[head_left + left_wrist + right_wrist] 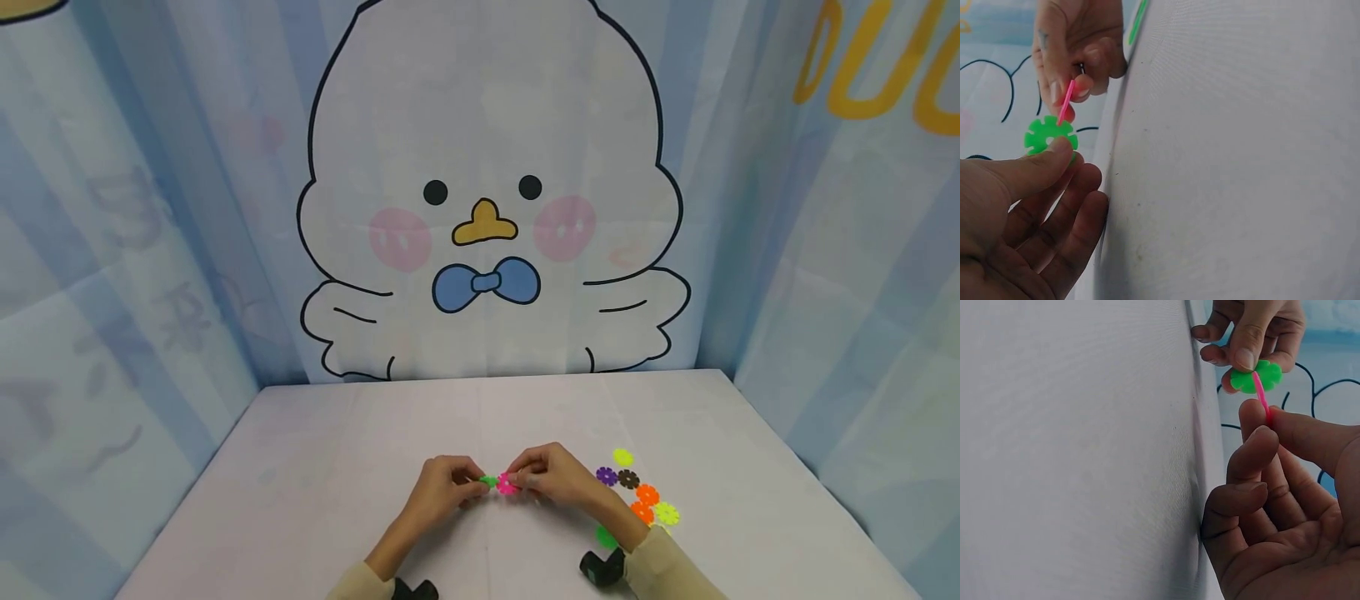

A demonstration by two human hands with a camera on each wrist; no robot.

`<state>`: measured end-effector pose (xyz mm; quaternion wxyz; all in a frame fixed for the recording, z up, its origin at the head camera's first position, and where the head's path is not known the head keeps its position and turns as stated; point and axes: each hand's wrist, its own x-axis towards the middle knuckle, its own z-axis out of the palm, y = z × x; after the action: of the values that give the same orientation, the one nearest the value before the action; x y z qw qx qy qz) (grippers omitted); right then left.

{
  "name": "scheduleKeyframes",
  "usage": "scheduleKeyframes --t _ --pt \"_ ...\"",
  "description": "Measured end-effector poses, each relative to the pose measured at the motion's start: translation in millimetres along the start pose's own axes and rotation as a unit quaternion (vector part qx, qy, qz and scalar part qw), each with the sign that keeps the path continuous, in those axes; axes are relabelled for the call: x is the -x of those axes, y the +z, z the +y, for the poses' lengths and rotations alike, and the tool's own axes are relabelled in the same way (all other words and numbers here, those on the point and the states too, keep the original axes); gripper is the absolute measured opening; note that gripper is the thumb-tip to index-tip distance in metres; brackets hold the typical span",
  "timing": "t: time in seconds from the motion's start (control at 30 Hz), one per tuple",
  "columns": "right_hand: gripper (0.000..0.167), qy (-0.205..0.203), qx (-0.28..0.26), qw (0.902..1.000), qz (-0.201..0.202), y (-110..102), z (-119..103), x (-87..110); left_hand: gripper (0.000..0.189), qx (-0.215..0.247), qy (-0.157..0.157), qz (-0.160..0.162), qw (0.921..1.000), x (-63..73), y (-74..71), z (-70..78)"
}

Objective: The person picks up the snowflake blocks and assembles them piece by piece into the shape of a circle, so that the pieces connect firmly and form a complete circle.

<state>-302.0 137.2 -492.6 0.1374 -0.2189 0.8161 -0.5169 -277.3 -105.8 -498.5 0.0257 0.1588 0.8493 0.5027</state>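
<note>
My left hand [444, 487] pinches a green notched plastic disc [1041, 134] between thumb and fingertips, its small centre hole partly under the thumb. A pink notched disc [506, 483] is pinched by my right hand [555, 475], its face toward the head camera. In both wrist views the pink disc stands edge-on, crosswise to the green one, and its edge meets the green rim at a notch. The two discs are held together above the table, in front of me. The remaining fingers of both hands are bent loosely.
On the white table [300, 467], right of my right hand, lie several loose notched discs: a purple disc [607, 476], a dark brown disc [628, 479], orange discs [647, 495], yellow ones [667, 513] and a green one [606, 537] partly behind the right forearm. A printed curtain [487, 125] stands behind.
</note>
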Motion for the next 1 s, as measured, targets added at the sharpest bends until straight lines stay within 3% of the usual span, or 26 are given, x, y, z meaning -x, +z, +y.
scheduleKeyframes --t 1.0 --pt "0.015 0.003 -0.022 0.9998 -0.002 5.3 -4.0 2.9 0.005 0.004 0.01 0.011 0.9999 0.4 4.4 -4.0"
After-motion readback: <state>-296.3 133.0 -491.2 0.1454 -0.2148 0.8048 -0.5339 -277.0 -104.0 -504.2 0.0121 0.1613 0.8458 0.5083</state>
